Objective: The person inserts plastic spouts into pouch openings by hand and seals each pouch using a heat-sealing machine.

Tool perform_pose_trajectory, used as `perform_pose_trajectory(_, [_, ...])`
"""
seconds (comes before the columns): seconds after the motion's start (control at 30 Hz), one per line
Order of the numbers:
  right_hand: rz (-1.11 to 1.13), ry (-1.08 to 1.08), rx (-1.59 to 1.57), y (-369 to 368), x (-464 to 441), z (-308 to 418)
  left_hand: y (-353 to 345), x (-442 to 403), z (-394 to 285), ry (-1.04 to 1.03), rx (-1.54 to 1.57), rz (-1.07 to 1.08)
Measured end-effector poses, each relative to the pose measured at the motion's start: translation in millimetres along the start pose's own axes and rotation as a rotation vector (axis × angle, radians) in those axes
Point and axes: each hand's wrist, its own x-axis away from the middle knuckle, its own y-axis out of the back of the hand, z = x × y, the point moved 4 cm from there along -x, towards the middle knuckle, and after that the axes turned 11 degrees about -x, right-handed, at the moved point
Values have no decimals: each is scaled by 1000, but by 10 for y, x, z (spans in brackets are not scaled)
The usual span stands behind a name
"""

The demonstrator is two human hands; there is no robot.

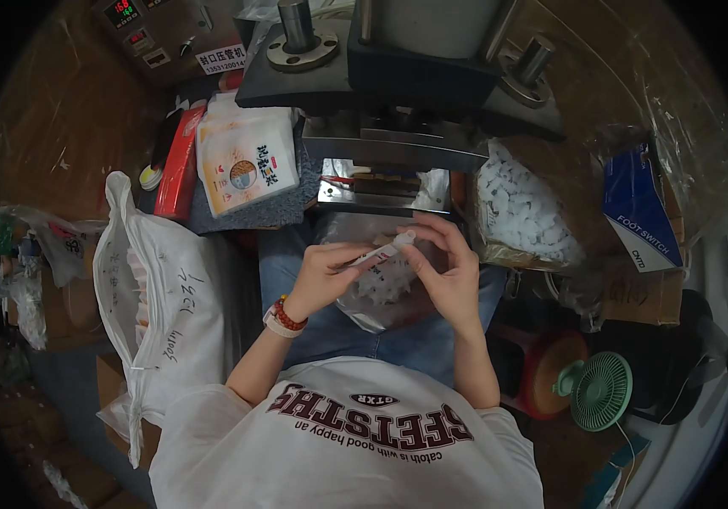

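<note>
My left hand (327, 276), with a red bead bracelet at its wrist, grips a narrow white printed pouch (376, 256) seen nearly edge-on. A white spout (405, 239) sits at the pouch's right end. My right hand (449, 276) has its thumb and fingertips closed around this spout; the exact contact is partly hidden. Below both hands, a clear plastic bag (364, 316) of small white plastic pieces (385, 284) rests on my lap.
Ahead stands a press machine (398, 144) with a metal jaw. At left are stacked printed pouches (249, 161), a red box (179, 161) and a large white sack (186, 314). At right are a heap of white pieces (521, 204), a foot-switch box (639, 208) and a green fan (601, 390).
</note>
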Motion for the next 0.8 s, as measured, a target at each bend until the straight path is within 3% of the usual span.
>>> perform_pose_trajectory(0.1, [-105, -8, -23, 30, -23, -55, -154, 24, 82, 115, -14, 178])
perform_pose_trajectory(0.17, [-189, 46, 86, 145, -69, -106, -377, 60, 296, 405, 336, 101])
perform_pose_trajectory(0.2, [-270, 103, 195, 228, -83, -98, -402, 14, 287, 405, 335, 95])
perform_pose_trajectory(0.23, [-341, 15, 104, 309, -118, 20, -417, -50, 320, 513, 513, 55])
perform_pose_trajectory(0.3, [-324, 140, 462, 617, -207, 112, -389, -194, 355, 660, 737, 15])
perform_pose_trajectory(0.37, [-359, 195, 630, 770, -326, 132, -318, -353, 370, 663, 753, 11])
perform_pose_trajectory(0.43, [-377, 163, 1093, 865, -412, -47, -308, -475, 431, 634, 803, -14])
perform_pose_trajectory(0.57, [-225, 51, 1011, 975, -546, -440, -332, -498, 493, 644, 859, -49])
perform_pose_trajectory(0.63, [-211, -39, 974, 982, -515, -396, -276, -463, 534, 659, 667, 64])
perform_pose_trajectory(0.67, [-206, -32, 968, 975, -503, -410, -166, -471, 563, 619, 426, 123])
perform_pose_trajectory(0.73, [-278, 80, 850, 1016, -473, -402, 267, -464, 502, 486, -236, -224])
perform_pose_trajectory(0.77, [-278, 80, 849, 1044, -473, -423, 519, -449, 458, 233, -734, -389])
perform_pose_trajectory(0.8, [-293, 90, 798, 1075, -458, -444, 630, -375, 483, 233, -1019, -376])
